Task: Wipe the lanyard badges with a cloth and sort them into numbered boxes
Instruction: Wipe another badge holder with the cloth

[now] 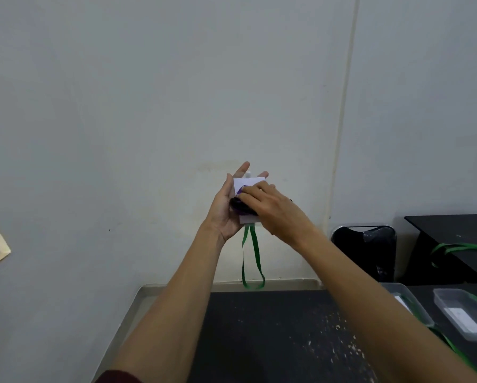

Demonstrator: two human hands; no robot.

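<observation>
One white rectangular badge (pixel 249 181) rests on the flat, released left hand (pixel 223 214); the right hand (pixel 267 208), grasping a dark purple cloth (pixel 238 205), wipes it. Next, likely: choosing its box.

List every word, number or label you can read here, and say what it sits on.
No text can be read anywhere.
Badge on the left hand: its white face shows no print; the cloth and right hand cover most of it.
White card in the rightmost clear box: too blurred to read.
White slip in the next clear box: too small to read.
</observation>
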